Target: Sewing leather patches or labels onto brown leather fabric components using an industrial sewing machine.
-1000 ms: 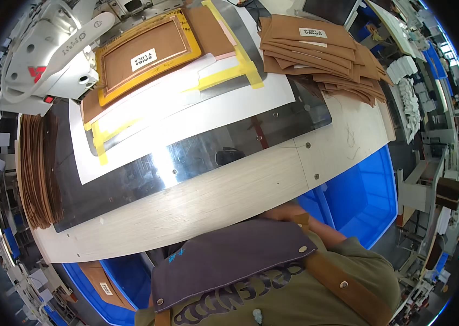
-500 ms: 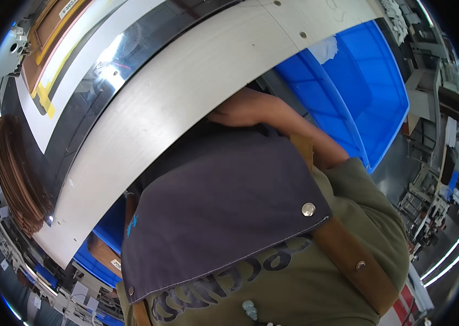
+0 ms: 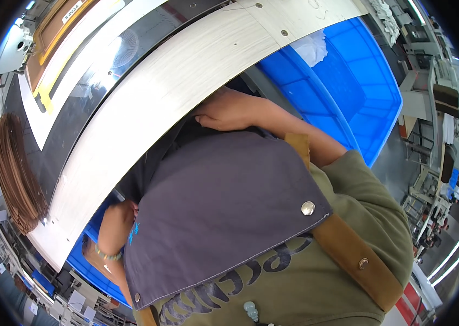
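My right hand [image 3: 223, 111] is at the table's near edge, over the dark lap part of the grey apron [image 3: 224, 195]. Its fingers curl in and pass partly under the tabletop, so what they hold is hidden. My left hand [image 3: 120, 213] is low at the left side of the apron, below the table edge. A beaded bracelet [image 3: 108, 254] circles that wrist. The left fingers go behind the apron and cannot be made out. The pale tabletop [image 3: 148, 103] curves across in front of me.
Right of the table stands a blue bin [image 3: 373, 103] with white cloth [image 3: 312, 49] inside. Another blue bin [image 3: 80, 261] sits under the table at left. A stack of brown pieces [image 3: 16, 174] and a yellow-edged frame [image 3: 50, 43] lie on the table.
My left hand and its bracelet have come into sight at the apron's left side. The right hand stays by the table edge, with more of its thumb side showing. The view has shifted slightly.
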Demonstrator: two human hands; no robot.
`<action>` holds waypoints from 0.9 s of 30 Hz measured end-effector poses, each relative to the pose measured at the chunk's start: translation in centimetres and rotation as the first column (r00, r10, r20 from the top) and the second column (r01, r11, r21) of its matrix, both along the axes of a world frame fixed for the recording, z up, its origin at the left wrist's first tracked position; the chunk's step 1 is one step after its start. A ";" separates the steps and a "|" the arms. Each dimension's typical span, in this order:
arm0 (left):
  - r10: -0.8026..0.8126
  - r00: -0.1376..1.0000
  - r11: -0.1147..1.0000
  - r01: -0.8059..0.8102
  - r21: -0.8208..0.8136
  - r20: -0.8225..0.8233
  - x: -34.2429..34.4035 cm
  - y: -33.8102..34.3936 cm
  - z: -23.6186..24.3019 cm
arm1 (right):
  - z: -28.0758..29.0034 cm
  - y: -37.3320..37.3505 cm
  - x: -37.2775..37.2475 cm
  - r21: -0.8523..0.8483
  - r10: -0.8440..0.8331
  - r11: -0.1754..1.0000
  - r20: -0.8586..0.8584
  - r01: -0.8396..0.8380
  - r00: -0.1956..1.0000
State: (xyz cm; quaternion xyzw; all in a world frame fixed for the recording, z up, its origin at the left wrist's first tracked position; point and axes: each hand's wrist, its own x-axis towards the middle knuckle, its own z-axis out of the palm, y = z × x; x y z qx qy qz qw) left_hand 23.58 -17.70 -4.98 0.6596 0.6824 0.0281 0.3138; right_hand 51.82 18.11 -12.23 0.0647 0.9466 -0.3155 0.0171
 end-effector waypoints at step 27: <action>0.110 0.993 0.639 -0.040 0.768 -0.040 -7.3 17.2 17.4 | 20.0 19.9 -9.6 0.232 -0.065 0.960 -0.361 0.157 0.930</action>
